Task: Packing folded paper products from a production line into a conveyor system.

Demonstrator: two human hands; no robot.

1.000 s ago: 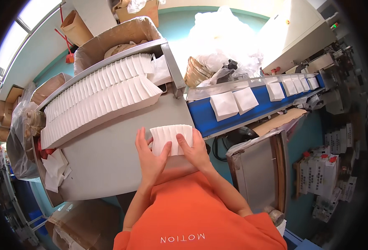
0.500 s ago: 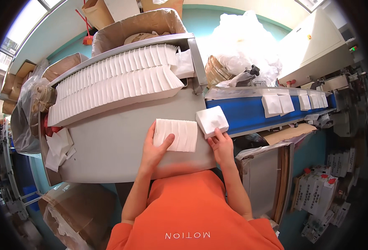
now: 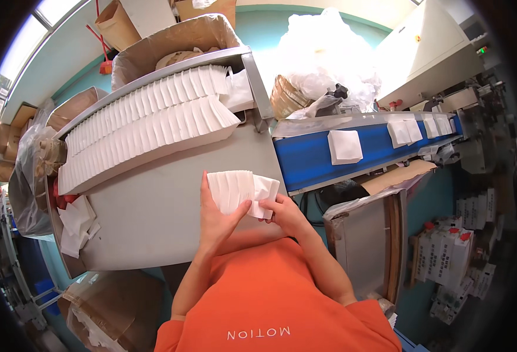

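Observation:
Over the near part of the grey table [image 3: 153, 217], my left hand [image 3: 216, 222] grips a bundle of white folded paper napkins [image 3: 230, 190], thumb at the front and fingers along its left side. My right hand [image 3: 286, 215] holds a smaller napkin stack [image 3: 265, 190] against the bundle's right end, its fingers curled round the lower edge. The two batches touch. Long rows of upright napkins [image 3: 147, 132] line the back of the table.
A blue conveyor belt [image 3: 302, 161] runs right from the table, carrying a napkin stack [image 3: 345, 146] and several more farther along. Loose napkins [image 3: 78, 226] lie at the table's left end. A metal rail [image 3: 257, 88] edges the back. A cardboard box [image 3: 115, 299] stands below left.
My right hand has brought its napkin stack left from the belt's end to the bundle in my left hand. Napkin stacks on the belt have come closer to the table.

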